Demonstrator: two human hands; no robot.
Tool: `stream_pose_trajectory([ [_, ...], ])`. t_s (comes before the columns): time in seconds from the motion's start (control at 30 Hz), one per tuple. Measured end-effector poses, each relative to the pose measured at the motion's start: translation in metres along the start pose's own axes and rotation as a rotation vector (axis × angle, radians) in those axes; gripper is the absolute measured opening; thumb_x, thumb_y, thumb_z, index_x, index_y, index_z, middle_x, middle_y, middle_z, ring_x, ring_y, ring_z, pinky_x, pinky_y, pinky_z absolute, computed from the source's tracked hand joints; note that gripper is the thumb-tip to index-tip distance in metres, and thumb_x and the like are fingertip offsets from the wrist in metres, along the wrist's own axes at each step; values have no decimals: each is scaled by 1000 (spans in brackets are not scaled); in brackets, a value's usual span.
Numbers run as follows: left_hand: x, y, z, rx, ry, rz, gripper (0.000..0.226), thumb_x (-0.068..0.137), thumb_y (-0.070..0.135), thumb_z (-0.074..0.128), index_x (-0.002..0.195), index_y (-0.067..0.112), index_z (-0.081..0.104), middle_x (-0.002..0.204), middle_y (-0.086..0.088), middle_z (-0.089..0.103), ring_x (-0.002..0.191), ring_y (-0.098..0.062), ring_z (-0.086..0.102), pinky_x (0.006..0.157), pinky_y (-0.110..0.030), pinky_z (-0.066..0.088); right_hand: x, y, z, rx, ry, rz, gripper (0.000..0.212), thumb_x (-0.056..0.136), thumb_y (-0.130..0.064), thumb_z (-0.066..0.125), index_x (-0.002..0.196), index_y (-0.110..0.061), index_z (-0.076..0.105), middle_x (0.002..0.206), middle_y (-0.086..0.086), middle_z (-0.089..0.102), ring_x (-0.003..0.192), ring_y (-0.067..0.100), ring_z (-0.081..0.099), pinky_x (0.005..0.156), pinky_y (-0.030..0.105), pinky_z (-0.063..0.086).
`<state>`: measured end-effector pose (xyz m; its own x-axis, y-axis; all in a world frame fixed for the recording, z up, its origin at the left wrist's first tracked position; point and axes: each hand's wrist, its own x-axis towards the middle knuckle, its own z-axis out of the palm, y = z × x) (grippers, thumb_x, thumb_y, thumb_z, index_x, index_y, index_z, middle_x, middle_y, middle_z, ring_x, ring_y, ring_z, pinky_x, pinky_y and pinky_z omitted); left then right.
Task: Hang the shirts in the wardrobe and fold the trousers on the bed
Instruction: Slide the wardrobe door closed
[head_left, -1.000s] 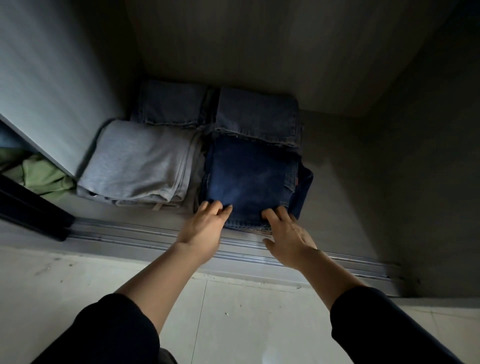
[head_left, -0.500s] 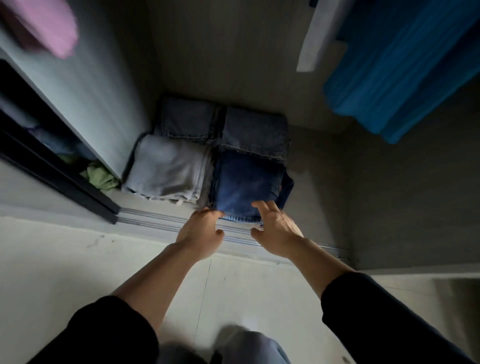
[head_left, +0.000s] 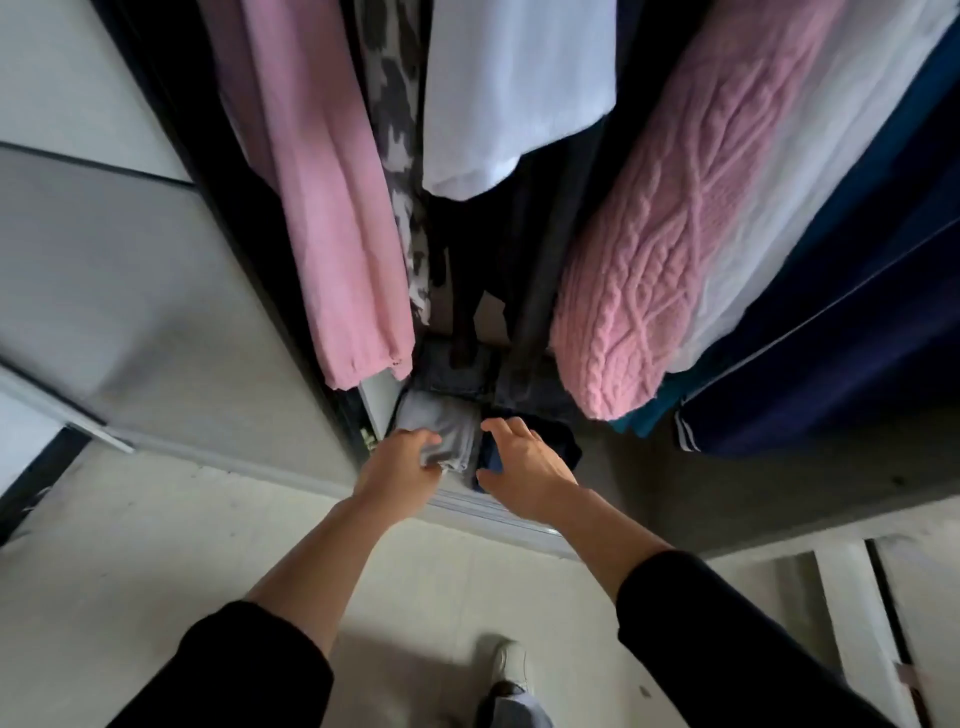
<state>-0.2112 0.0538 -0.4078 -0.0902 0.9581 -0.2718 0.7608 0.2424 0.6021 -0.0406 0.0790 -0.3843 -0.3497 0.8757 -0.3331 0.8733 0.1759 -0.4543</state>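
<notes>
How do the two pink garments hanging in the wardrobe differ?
The smooth pink garment is flat, fine fabric; the pink sweater is thick cable knit. The smooth pink garment hangs slim, the pink sweater bulky. Both are pink and hanging.

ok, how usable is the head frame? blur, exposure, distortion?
Head view: motion blur smears the left pink garment and grey door panel, while the pink cable-knit sweater is fairly sharp; wide-angle distortion fans the hanging clothes outward; the wardrobe bottom is underexposed, so the dark jeans by the right hand nearly vanish, though the folded grey trousers at the left hand read fine; no glare.
</notes>
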Motion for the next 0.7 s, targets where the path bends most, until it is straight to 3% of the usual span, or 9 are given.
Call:
stream_pose_trajectory([
  [0.13, -27, 22, -68, -24, 125, 8, 40, 81, 9, 59, 120, 15, 63, 114, -12, 64, 100, -29, 61, 78, -26, 42, -18, -64, -52, -49, 31, -134, 62, 88, -25, 59, 144, -18, 31, 138, 7, 38, 125, 30, 41, 94, 37, 42],
  [0.37, -36, 44, -170, -44, 473, 27, 37, 80, 4, 59, 115, 12, 65, 116, -13, 59, 99, -31, 59, 84, -33, 46, -13, -146, -125, -141, 132, -346, 61, 91, -25, 57, 145, -18, 30, 142, 7, 36, 129, 30, 38, 101, 41, 41],
  [0.53, -38, 55, -238, -31, 706, 21, 41, 82, 5, 59, 122, 11, 60, 121, -14, 56, 104, -32, 58, 89, -36, 46, -4, -197, -175, -196, 222, -548, 57, 93, -24, 55, 144, -17, 30, 139, 5, 39, 125, 27, 44, 95, 39, 45],
  [0.7, -32, 58, -287, -73, 833, -10, 42, 85, 12, 60, 127, 16, 55, 124, -11, 51, 91, -27, 60, 85, -35, 47, 9, -247, -219, -244, 303, -708, 58, 91, -20, 52, 145, -16, 31, 142, 4, 38, 129, 27, 38, 98, 41, 43],
])
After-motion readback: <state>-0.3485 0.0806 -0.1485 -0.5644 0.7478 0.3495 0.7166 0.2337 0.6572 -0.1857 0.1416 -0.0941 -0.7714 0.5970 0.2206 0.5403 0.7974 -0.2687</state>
